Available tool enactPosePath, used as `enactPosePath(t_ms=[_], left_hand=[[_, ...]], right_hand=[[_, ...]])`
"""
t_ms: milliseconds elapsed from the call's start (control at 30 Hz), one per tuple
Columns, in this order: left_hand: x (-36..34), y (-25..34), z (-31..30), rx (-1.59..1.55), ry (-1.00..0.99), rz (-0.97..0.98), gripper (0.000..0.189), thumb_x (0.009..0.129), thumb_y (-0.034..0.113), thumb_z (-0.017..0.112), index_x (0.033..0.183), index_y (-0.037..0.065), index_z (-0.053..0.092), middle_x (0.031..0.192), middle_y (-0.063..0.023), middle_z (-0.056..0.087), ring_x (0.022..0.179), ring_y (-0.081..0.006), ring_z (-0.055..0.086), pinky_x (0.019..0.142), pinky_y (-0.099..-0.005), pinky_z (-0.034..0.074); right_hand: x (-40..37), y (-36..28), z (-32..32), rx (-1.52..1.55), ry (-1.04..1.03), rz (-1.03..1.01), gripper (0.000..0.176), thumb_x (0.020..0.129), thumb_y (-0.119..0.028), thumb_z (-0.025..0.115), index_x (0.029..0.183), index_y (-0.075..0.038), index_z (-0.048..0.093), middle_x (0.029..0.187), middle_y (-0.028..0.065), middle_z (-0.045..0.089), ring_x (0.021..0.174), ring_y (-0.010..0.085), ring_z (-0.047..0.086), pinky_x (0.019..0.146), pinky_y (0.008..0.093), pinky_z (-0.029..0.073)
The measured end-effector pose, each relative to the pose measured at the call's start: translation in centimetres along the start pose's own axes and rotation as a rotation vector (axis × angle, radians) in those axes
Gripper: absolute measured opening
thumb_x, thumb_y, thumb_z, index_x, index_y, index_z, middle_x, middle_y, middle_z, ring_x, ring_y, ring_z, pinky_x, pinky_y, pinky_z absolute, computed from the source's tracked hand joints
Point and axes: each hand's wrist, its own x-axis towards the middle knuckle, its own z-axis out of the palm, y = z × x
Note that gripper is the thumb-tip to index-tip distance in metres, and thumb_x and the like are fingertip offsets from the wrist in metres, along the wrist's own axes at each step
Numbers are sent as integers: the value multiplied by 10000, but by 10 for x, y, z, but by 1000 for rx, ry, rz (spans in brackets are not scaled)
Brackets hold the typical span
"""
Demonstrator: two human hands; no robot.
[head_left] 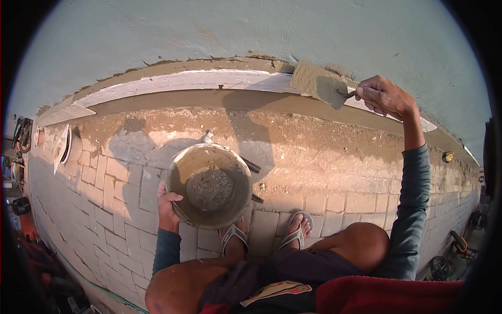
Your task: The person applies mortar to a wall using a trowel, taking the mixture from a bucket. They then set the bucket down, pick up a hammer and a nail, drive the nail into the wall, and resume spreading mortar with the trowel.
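One round bucket (232, 159), lumpy mortar (210, 189), seemingly metal trowel (325, 87)

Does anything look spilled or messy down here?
Yes: loose brown debris is strewn along the foot of the wall, looking untidy beside the neat paving; whether it was spilled, I cannot tell. The held bucket and trowel look ordinary.

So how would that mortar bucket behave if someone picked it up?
The bucket is probably heavy for its size, given the grey mortar inside. Gripped at one side by the left hand, it could tip. Its smeared inner wall may be slippery.
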Motion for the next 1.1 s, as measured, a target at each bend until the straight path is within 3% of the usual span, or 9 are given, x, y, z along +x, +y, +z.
enactPosePath(t_ms=[133,233,633,700,867,933,1000,1067,1100], left_hand=[[2,3,8,28,-1,-6,576,636,-165,508,1190,-7,517,1175,-225,656,1039,-374,695,925,-490,602],[-3,8,28,19,32,-6,460,629,-192,507,1036,21,533,1060,-186,679,924,-322,714,835,-443,627],[-6,6,20,27,16,-26,614,629,-153,494,1224,-10,532,1173,-227,661,1046,-362,695,937,-469,598],[-2,4,17,22,74,8,473,629,-170,501,1055,33,544,1063,-161,671,912,-301,701,827,-420,615],[-4,4,17,13,69,10,448,630,-166,505,1031,31,539,1040,-154,671,903,-298,700,826,-416,613],[-6,5,21,16,79,-1,437,630,-164,506,1020,32,537,1030,-152,671,900,-297,700,823,-416,614],[-6,6,21,9,94,-17,434,629,-165,502,1014,33,536,1028,-154,672,894,-297,701,821,-418,617],[-4,5,18,4,88,-12,435,629,-164,501,1016,32,537,1028,-155,672,893,-298,702,823,-422,619],[-3,5,17,6,83,-9,437,630,-163,500,1019,32,538,1029,-156,672,892,-298,703,824,-425,621]], right_hand=[[16,-18,22,49,-25,-43,465,1026,-436,552,882,-18,694,581,-6,543,471,96,498,444,289,397],[38,-26,28,-12,-53,-112,441,1032,-411,549,870,-23,681,585,-7,547,485,100,515,450,293,415],[60,-42,13,-108,-46,-120,478,1009,-441,564,825,-13,672,540,-15,495,444,88,463,406,287,369],[64,-34,14,-74,-65,-104,467,1010,-435,564,828,-20,674,537,-14,497,443,87,456,411,289,366],[53,-35,10,-73,-84,-133,418,986,-396,611,842,-9,674,565,12,523,495,108,476,459,296,385],[45,-44,23,-223,242,-397,372,951,-314,641,844,41,673,597,79,536,563,158,547,518,321,444],[45,-55,35,-333,290,-428,292,950,-237,635,922,53,636,721,151,623,640,252,629,606,388,504],[58,-47,58,-505,598,-611,230,964,-189,609,1051,23,602,871,209,675,684,353,673,619,460,526],[63,-46,65,-550,566,-513,252,988,-174,588,1151,17,577,987,214,693,780,413,678,669,491,537]])
